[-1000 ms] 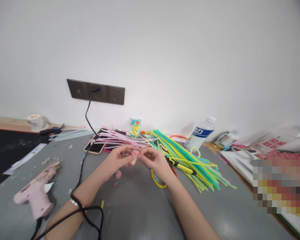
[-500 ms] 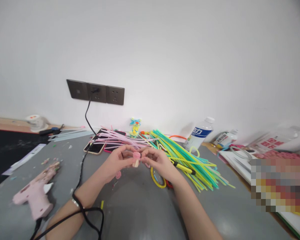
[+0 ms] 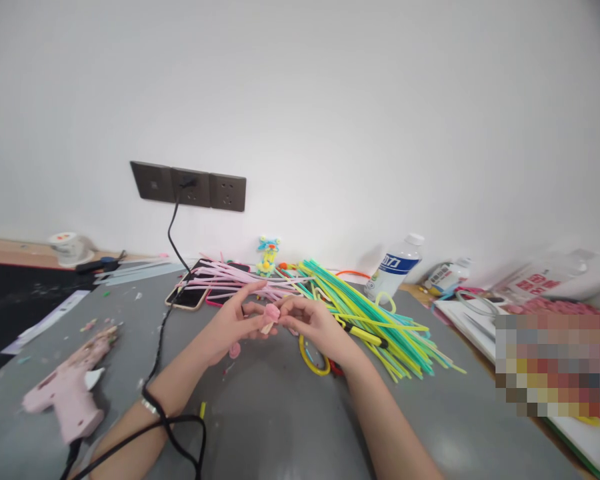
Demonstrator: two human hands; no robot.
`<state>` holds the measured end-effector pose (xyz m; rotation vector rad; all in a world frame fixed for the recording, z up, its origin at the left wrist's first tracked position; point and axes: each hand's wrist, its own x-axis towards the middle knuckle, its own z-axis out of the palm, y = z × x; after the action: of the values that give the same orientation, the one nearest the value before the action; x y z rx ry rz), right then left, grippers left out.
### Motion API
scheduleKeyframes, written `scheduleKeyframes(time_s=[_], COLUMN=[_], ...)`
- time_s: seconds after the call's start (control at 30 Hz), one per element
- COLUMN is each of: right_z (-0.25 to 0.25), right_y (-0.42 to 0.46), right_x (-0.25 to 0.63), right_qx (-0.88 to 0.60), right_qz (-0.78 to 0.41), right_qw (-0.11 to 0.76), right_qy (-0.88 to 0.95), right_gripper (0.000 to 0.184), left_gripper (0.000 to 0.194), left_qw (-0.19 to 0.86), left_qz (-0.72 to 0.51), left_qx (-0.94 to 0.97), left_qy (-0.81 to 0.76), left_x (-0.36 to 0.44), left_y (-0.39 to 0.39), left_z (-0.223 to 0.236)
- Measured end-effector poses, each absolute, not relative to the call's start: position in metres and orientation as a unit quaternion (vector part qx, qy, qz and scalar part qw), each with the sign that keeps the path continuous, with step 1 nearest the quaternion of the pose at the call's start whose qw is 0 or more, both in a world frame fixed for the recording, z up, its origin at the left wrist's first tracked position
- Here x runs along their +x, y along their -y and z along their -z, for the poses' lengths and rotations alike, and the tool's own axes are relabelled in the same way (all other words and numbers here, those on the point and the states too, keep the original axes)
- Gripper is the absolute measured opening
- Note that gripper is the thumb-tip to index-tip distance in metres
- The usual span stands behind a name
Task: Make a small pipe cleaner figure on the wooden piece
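Between my two hands is a small pink and cream piece (image 3: 271, 315), seemingly of coiled pipe cleaner. My left hand (image 3: 237, 325) pinches it from the left, its forefinger raised. Thumb and fingers of my right hand (image 3: 313, 323) close on its right side. A pink coiled disc (image 3: 235, 350) lies on the table just below my left hand. Behind the hands spread pink pipe cleaners (image 3: 230, 277), and to the right a bundle of green and yellow pipe cleaners (image 3: 370, 317). A yellow and black cutter (image 3: 365, 334) rests on that bundle.
A pink glue gun (image 3: 67, 393) lies at left; a black cord (image 3: 163, 333) crosses over my left forearm. Phones (image 3: 186, 298), a small blue and yellow figure (image 3: 269, 255) and a bottle (image 3: 396, 267) stand or lie near the wall. A yellow ring (image 3: 314, 363) lies right of centre.
The pink piece has been tilted between my fingers, and its cream end now points down and left. My left forefinger has lifted away. The view has shifted slightly.
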<state>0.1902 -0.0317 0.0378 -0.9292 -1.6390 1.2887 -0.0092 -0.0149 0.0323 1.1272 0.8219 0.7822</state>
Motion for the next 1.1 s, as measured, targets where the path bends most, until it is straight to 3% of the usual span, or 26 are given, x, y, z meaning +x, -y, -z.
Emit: scheduleKeyframes(time_s=[0.37, 0.57, 0.83, 0.93, 1.0, 1.1], right_z=[-0.036, -0.035, -0.040, -0.030, -0.022, -0.018], right_y=[0.031, 0.029, 0.046, 0.075, 0.093, 0.102], right_x=[0.195, 0.193, 0.230, 0.253, 0.262, 0.266], right_qx=[-0.390, -0.432, -0.543, -0.669, -0.741, -0.761], right_qz=[-0.494, -0.452, -0.237, -0.128, -0.100, -0.098], right_qw=[0.382, 0.367, 0.396, 0.300, 0.182, 0.095], right_qy=[0.677, 0.689, 0.701, 0.668, 0.638, 0.635], right_gripper=[0.019, 0.022, 0.023, 0.032, 0.057, 0.084], left_gripper=[0.047, 0.045, 0.043, 0.046, 0.048, 0.047], left_qw=[0.642, 0.623, 0.582, 0.607, 0.630, 0.661], left_qz=[-0.302, -0.384, -0.432, -0.450, -0.452, -0.454], left_qx=[0.562, 0.546, 0.564, 0.532, 0.508, 0.482], left_qy=[-0.425, -0.408, -0.396, -0.383, -0.375, -0.352], left_x=[-0.009, -0.006, -0.007, -0.007, -0.007, -0.006], left_y=[0.012, 0.009, 0.009, 0.010, 0.010, 0.011], left_z=[-0.030, -0.027, -0.034, -0.034, -0.033, -0.033])
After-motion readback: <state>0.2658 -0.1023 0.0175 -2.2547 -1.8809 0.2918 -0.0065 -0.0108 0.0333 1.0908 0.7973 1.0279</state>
